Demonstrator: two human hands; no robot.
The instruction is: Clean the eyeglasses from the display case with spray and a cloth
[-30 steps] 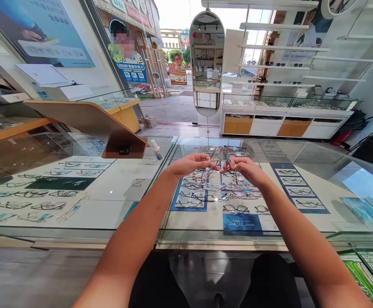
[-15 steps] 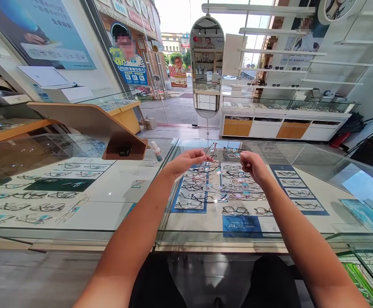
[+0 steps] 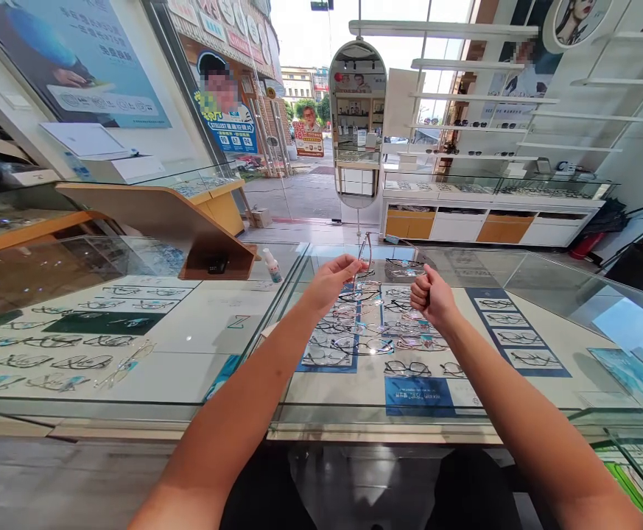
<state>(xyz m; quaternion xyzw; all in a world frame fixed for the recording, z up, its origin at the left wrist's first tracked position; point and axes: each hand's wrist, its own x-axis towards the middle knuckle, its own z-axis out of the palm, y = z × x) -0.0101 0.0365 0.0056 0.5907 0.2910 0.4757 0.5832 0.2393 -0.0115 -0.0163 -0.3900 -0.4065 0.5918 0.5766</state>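
Note:
My left hand (image 3: 335,283) pinches a pair of eyeglasses (image 3: 366,254) with a thin reddish frame, held up above the glass counter. The frame stands on edge, and my fingers hide part of it. To the right, my right hand (image 3: 432,296) is closed in a fist with the thumb on top; whatever it may hold is hidden. Close to that thumb is a dark-framed pair of glasses (image 3: 403,263); I cannot tell whether the hand touches it. Below both hands, rows of eyeglasses (image 3: 362,344) lie on white and blue display cards in the showcase.
The glass showcase (image 3: 348,430) spans the front. On its left stand a brown wooden stand (image 3: 149,217) and a small spray bottle (image 3: 271,265). An oval mirror (image 3: 357,125) rises behind the counter. Farther back are white shelves (image 3: 481,98) and another display cabinet (image 3: 459,221).
My left hand has turned the reddish glasses more upright and edge-on. My right hand has lowered slightly, moved away from the left, and rotated thumb-up.

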